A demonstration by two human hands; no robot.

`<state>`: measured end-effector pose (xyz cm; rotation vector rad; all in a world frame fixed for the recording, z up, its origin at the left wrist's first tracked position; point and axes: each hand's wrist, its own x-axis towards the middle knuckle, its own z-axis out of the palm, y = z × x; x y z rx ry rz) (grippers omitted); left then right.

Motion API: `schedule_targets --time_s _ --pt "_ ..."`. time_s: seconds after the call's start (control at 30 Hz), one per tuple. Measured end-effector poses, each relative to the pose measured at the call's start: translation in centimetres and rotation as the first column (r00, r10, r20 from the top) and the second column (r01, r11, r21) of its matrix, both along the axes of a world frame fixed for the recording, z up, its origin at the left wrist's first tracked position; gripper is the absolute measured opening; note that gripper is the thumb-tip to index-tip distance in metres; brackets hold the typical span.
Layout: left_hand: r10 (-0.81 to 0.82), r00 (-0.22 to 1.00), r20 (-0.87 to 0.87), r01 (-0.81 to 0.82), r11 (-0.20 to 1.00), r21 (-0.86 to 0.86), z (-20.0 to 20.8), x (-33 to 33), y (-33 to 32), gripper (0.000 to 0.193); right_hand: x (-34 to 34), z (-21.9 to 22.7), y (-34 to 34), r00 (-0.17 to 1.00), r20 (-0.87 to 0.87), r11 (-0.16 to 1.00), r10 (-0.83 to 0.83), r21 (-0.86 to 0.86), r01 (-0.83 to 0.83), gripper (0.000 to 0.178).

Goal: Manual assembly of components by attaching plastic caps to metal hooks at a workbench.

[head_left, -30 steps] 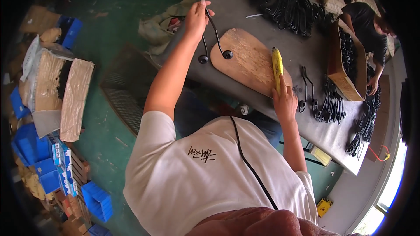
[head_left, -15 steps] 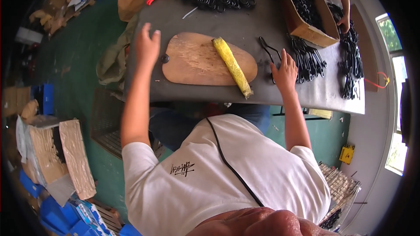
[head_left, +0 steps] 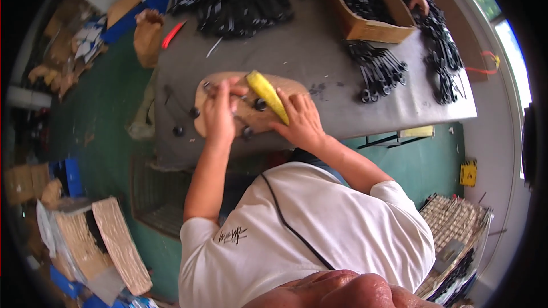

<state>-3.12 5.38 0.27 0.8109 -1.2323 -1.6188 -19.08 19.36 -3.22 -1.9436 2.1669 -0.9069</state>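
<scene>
A flat wooden board (head_left: pixel 290 84) with rounded ends lies on the dark table before me. Slanting over it is a yellow-wrapped bar (head_left: pixel 264 92), its near end in the grip of my right hand (head_left: pixel 303 121). My left hand (head_left: pixel 220 113) is over the board's left part, its fingers bent and smeared by motion. What it holds, if anything, does not show clearly. Around it are thin dark pieces with round black ends: one black knob (head_left: pixel 260 104) beside the bar, another knob (head_left: pixel 247 132) at the board's near edge, and one more (head_left: pixel 178 130) on the table to the left.
Black metal hooks (head_left: pixel 379 74) lie bunched at right, below a cardboard box (head_left: pixel 374 33) full of black parts. A larger black heap (head_left: pixel 245 8) covers the far side. A red-handled tool (head_left: pixel 173 35) lies far left. Another person's hand (head_left: pixel 419 3) touches hooks at far right.
Both hands have come inward over the board; my right now grips the yellow bar. Black-knobbed pieces now lie about the board. The dark rod by my right hand is gone from there. The view has shifted.
</scene>
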Motion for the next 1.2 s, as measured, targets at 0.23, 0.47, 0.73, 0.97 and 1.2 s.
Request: schedule_targets --time_s 0.23,0.47,0.73,0.97,1.2 --pt "-0.048 0.994 0.100 0.062 0.988 -0.143 2.6 2.0 -2.4 0.026 -0.9 -2.1 -0.9 0.960 0.277 0.946 -0.045 0.321 -0.048 0.073" --pt "-0.081 0.915 0.396 0.231 0.909 -0.347 -0.4 -0.1 -3.1 0.020 -3.5 -0.7 3.5 0.254 0.903 0.930 -0.345 0.366 -0.035 0.055" --pt "0.264 0.784 0.561 0.167 0.782 -0.601 0.6 1.5 -3.3 0.025 -0.8 6.9 2.3 0.756 0.653 0.999 0.044 -0.035 -0.028 0.069" --pt "0.306 0.733 0.607 0.249 0.711 -0.658 0.5 1.3 -3.8 0.032 0.0 0.5 -3.4 0.887 0.455 0.914 0.082 0.321 -0.249 0.072" --pt "0.385 0.656 0.649 0.258 0.694 -0.672 0.5 1.4 -4.1 0.033 -1.1 1.3 -3.9 0.929 0.317 0.980 0.190 -0.120 -0.160 0.069"
